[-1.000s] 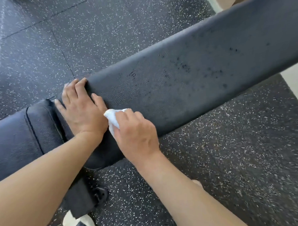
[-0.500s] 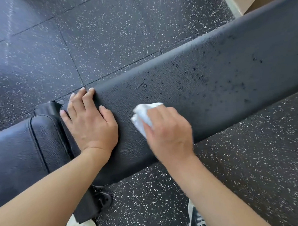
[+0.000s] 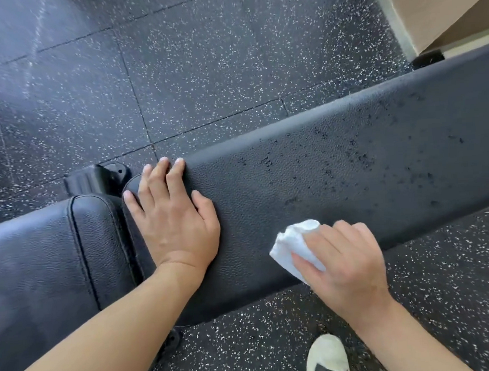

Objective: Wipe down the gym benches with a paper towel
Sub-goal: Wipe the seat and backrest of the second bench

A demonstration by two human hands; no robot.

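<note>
A long black padded bench back pad (image 3: 321,165) runs from the centre to the upper right, speckled with dark wet-looking spots toward the right. A separate black seat pad (image 3: 39,256) adjoins it at the left. My left hand (image 3: 174,219) lies flat, fingers spread, on the left end of the back pad. My right hand (image 3: 345,265) presses a folded white paper towel (image 3: 293,242) against the pad's near edge, right of the left hand.
Black rubber floor tiles (image 3: 193,61) with white flecks surround the bench. A black frame part (image 3: 94,178) shows beyond the seat gap. A white shoe (image 3: 326,355) stands on the floor below my right hand. A beige wall corner (image 3: 437,11) is at top right.
My right hand has slid the paper towel to the right along the pad's near edge, away from the left hand. The left hand stays planted; the view has shifted.
</note>
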